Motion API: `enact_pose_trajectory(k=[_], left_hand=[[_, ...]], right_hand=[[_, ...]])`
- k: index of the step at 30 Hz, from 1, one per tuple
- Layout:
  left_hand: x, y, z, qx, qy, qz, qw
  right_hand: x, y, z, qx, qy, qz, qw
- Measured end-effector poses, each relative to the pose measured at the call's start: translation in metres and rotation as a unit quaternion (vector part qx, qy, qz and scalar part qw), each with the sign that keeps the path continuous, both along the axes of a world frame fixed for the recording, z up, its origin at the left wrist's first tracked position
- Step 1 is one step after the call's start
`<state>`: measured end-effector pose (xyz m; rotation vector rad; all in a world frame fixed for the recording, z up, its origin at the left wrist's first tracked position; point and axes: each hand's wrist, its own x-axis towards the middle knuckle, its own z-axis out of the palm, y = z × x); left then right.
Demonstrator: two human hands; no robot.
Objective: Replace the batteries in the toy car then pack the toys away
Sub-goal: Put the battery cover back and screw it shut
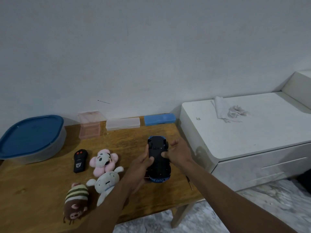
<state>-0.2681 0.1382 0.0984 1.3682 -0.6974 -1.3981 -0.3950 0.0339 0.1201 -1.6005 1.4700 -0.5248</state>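
A blue toy car point(158, 148) is held upside down above the wooden table point(33, 185), its black underside facing me. My left hand point(139, 170) grips its left side, thumb on the underside. My right hand point(178, 153) holds the right side, thumb pressing the middle of the underside and fingers spread. A black remote control point(80, 160) lies to the left. Beside it lie a pink plush point(103, 161), a white plush point(105, 183) and a brown striped plush point(75, 202). A small screwdriver point(189, 182) lies near the table's right edge.
A tub with a blue lid point(32, 137) stands at the back left. Along the wall sit a pink clear box point(90, 126), a clear flat case point(122, 123) and a blue case point(159, 119). A white cabinet point(244, 132) with crumpled tissues point(235, 111) stands right of the table.
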Motion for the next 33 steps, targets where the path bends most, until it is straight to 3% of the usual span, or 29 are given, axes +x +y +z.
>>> enact_pose_trajectory(k=[7,11,17,24,29,33], left_hand=[[-0.015,-0.007,-0.015,-0.013,-0.114,0.023,0.993],[-0.017,-0.006,-0.025,-0.006,-0.136,0.012,0.991],[-0.021,-0.003,-0.03,0.002,-0.061,-0.003,0.998],[-0.028,-0.005,-0.036,0.019,-0.025,0.019,0.999],[-0.033,-0.011,-0.055,0.037,-0.005,0.018,0.999],[-0.034,-0.015,-0.061,0.06,0.024,0.032,0.997]], right_hand=[[-0.015,0.007,-0.008,0.006,-0.016,-0.016,1.0],[-0.022,0.009,-0.014,0.025,-0.02,-0.021,0.999],[-0.029,0.004,-0.021,0.053,-0.025,-0.034,0.998],[-0.037,-0.007,-0.027,0.138,-0.094,-0.036,0.985],[-0.06,-0.028,-0.049,0.02,0.098,0.007,0.995],[-0.074,-0.035,-0.074,0.02,0.205,0.078,0.975]])
